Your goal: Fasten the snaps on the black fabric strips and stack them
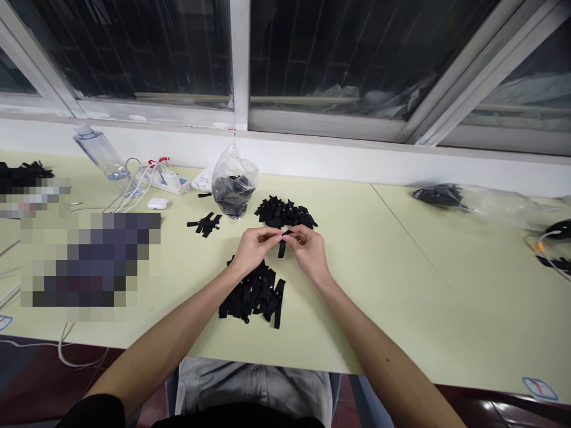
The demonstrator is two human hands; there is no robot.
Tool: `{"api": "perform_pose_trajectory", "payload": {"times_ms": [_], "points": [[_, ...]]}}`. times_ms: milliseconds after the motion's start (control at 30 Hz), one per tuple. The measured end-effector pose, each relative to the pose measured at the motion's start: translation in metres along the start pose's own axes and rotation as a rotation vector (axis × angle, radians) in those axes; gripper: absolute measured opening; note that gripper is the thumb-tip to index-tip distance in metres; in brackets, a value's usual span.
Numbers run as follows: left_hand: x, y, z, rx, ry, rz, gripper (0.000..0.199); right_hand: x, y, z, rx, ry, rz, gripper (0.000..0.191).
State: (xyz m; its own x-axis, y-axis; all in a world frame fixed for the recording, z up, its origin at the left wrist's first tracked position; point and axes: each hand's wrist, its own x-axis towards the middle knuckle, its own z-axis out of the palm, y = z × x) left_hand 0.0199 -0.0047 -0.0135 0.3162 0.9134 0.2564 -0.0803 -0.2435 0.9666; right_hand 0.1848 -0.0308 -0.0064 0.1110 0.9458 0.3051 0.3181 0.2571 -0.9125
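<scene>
Between my two hands, over the middle of the table, is a short black strap [282, 248] with one end hanging down. My left hand [255, 248] pinches it from the left, and my right hand [307, 246] pinches it from the right, fingertips nearly touching. A pile of black straps [252, 291] with small light marks lies nearer me, below my left hand. Just beyond my hands sits another heap of black pieces [285, 211]. A few loose black straps [205, 224] lie to the left of that heap.
Behind stands a clear plastic bag [234, 181] of black pieces. Toward the left are a water bottle [100, 151], a power strip [172, 180] with cables, a white case [157, 204] and a blurred dark area. Another plastic bag [482, 202] lies at the back right.
</scene>
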Motion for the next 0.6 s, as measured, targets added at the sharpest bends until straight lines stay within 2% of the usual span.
{"api": "perform_pose_trajectory", "payload": {"times_ms": [200, 433, 600], "points": [[-0.001, 0.001, 0.001, 0.042, -0.020, -0.002, 0.025, -0.003, 0.000, 0.000, -0.091, 0.055, -0.043, 0.013], [-0.002, 0.010, 0.001, 0.169, -0.003, 0.029, 0.023, 0.003, 0.002, -0.002, -0.029, -0.015, -0.035, 0.019], [-0.001, 0.017, -0.004, 0.271, 0.092, 0.047, 0.022, 0.024, 0.002, -0.029, -0.155, 0.016, -0.029, 0.024]]}}
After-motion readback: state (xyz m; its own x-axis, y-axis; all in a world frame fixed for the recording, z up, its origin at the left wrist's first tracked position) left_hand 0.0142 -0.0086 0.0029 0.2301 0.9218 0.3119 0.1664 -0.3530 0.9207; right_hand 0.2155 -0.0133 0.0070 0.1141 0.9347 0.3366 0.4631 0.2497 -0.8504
